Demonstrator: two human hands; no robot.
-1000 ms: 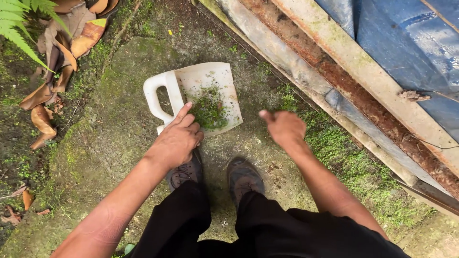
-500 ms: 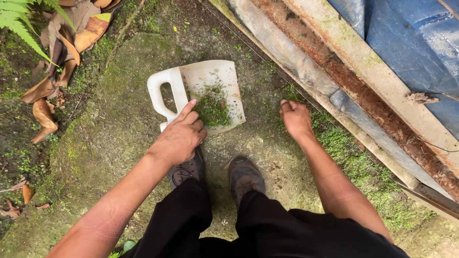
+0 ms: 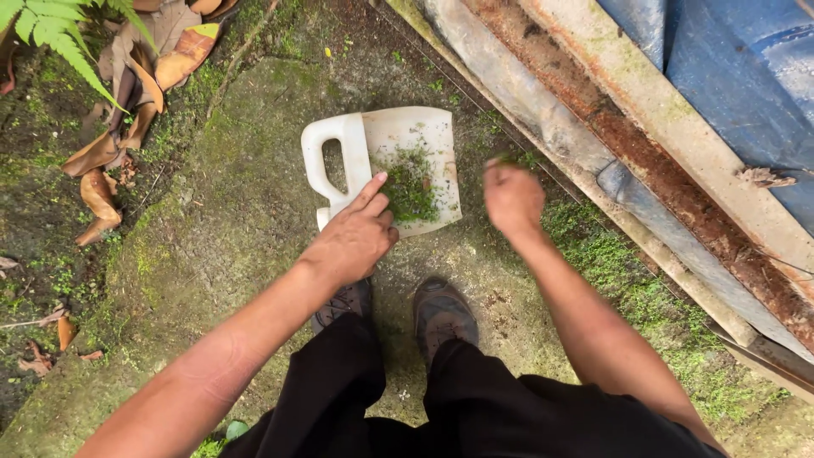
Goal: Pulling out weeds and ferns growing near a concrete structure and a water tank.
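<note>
The white scoop [image 3: 386, 165], cut from a plastic jug, lies flat on the mossy ground [image 3: 237, 212] ahead of the shoes [image 3: 441, 309], holding a pile of moss [image 3: 409, 182]. The left hand [image 3: 352, 237] presses its near edge, forefinger extended. The right hand [image 3: 511, 195], just right of the scoop, is closed, apparently pinching moss. Judgement: the scoop is best pinned flat while each pinch goes over the pile.

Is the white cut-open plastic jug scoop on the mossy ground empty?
No: a heap of green moss bits lies inside the white cut-open plastic jug scoop, which the left hand steadies by its near edge.
</note>
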